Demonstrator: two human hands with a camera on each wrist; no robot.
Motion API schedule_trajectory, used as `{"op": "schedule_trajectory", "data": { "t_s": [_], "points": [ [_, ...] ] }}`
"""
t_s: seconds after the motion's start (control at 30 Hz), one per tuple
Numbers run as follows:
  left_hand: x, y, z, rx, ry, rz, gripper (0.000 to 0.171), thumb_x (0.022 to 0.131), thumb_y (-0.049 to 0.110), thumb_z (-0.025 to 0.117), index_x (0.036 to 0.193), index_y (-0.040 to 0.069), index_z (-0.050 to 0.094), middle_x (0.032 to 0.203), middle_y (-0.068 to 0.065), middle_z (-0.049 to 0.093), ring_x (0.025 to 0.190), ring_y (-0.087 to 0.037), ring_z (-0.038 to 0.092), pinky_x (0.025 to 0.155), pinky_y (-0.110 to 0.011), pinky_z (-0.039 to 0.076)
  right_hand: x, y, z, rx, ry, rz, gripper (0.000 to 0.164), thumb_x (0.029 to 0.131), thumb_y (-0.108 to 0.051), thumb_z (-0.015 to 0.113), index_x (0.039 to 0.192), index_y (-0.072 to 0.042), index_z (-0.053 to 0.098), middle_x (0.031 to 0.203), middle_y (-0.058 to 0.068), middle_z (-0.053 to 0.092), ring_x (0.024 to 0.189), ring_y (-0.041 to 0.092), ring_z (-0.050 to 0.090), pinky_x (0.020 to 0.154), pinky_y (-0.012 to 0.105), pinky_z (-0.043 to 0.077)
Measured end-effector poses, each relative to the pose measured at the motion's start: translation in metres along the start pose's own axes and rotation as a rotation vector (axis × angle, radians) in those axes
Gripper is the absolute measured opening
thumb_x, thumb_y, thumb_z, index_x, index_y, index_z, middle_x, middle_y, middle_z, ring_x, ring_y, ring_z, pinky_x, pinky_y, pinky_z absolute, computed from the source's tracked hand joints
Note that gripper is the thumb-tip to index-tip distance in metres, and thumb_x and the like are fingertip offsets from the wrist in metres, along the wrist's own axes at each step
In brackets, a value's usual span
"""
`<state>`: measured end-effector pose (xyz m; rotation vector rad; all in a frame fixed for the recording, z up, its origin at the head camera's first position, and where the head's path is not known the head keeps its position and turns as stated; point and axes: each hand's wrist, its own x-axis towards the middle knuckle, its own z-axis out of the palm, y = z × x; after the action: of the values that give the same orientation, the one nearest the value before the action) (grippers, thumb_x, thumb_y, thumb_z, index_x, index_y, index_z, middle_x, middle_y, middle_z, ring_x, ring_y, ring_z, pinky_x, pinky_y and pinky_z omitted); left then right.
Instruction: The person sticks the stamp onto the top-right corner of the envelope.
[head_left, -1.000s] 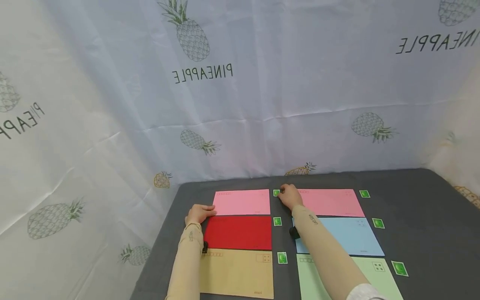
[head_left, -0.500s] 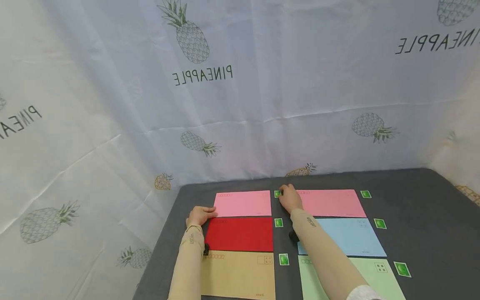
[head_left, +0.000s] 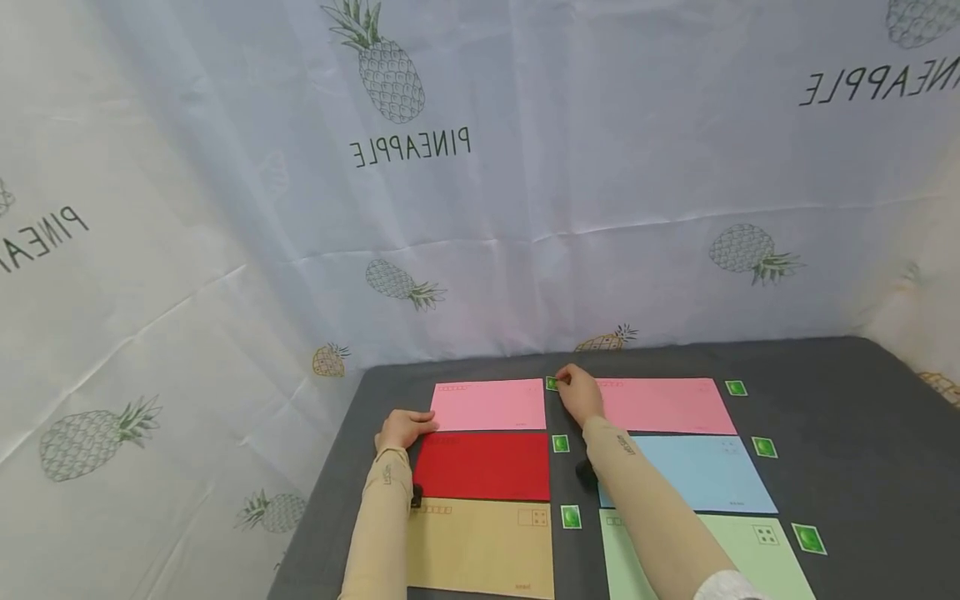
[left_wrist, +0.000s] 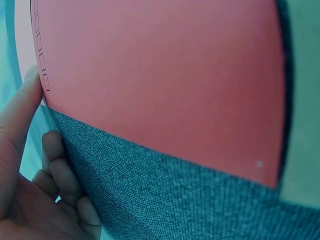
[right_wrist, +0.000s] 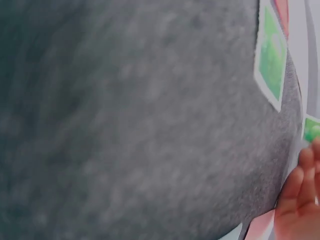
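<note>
In the head view my left hand (head_left: 401, 429) lies at the left edge of a pink envelope (head_left: 487, 406). In the left wrist view a straight finger (left_wrist: 25, 100) touches its lower corner, beside the red envelope (left_wrist: 160, 85), and the other fingers are loosely curled. At the back, between two pink envelopes, my right hand (head_left: 581, 396) pinches the right side of a small green stamp with a white border (head_left: 551, 383). That stamp (right_wrist: 311, 130) shows just above the fingertips in the right wrist view. The second pink envelope (head_left: 667, 406) lies under the right wrist.
Below lie a red envelope (head_left: 483, 467), tan envelope (head_left: 480, 546), blue envelope (head_left: 697, 475) and light green envelope (head_left: 750, 550) on the dark grey table (head_left: 862, 433). More stamps (head_left: 560, 443) lie right of each envelope. A pineapple-print curtain (head_left: 525, 167) hangs behind.
The stamp at my right fingertips has shifted slightly left, nearer the left pink envelope's edge, together with the right hand. My left hand stays at that envelope.
</note>
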<state>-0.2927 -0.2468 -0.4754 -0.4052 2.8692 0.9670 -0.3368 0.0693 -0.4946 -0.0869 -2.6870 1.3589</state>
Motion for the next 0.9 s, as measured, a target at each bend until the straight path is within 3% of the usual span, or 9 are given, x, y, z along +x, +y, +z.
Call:
{"op": "schedule_trajectory", "data": {
  "t_s": [0.2,0.5,0.7,0.9],
  "points": [
    [0.000,0.000,-0.001,-0.021,0.000,-0.015,0.039,0.078,0.034,0.073,0.115,0.025,0.067,0.124,-0.015,0.061,0.116,-0.036,0.053,0.093,-0.054,0.031,0.001,-0.008,0.006,0.125,-0.055,-0.044,0.022,0.089,-0.012,0.059,0.110,-0.005,0.060,0.098,0.015,0.063,0.087,0.026,0.059,0.077,0.040,0.047],
    [-0.001,0.001,-0.003,-0.024,0.002,-0.017,0.038,0.078,0.034,0.073,0.115,0.026,0.067,0.124,-0.014,0.062,0.118,-0.036,0.052,0.094,-0.054,0.030,0.000,-0.018,0.014,0.160,-0.129,-0.054,0.022,0.089,-0.012,0.058,0.107,-0.005,0.048,0.101,0.016,0.060,0.084,0.025,0.058,0.072,0.035,0.045],
    [-0.003,-0.003,-0.003,-0.037,0.000,-0.003,0.038,0.079,0.033,0.072,0.116,0.024,0.066,0.124,-0.015,0.061,0.117,-0.036,0.053,0.096,-0.057,0.028,-0.002,-0.015,0.025,0.134,-0.146,-0.054,0.019,0.089,-0.011,0.059,0.094,-0.006,0.041,0.090,0.013,0.058,0.076,0.021,0.052,0.067,0.031,0.040],
    [-0.003,-0.002,0.000,-0.042,0.011,0.009,0.036,0.079,0.031,0.073,0.115,0.023,0.067,0.123,-0.014,0.062,0.118,-0.036,0.053,0.097,-0.059,0.026,0.001,-0.023,0.028,0.022,-0.105,-0.013,0.019,0.087,-0.008,0.059,0.094,-0.006,0.042,0.081,0.012,0.058,0.064,0.021,0.049,0.058,0.030,0.036]
  ]
}}
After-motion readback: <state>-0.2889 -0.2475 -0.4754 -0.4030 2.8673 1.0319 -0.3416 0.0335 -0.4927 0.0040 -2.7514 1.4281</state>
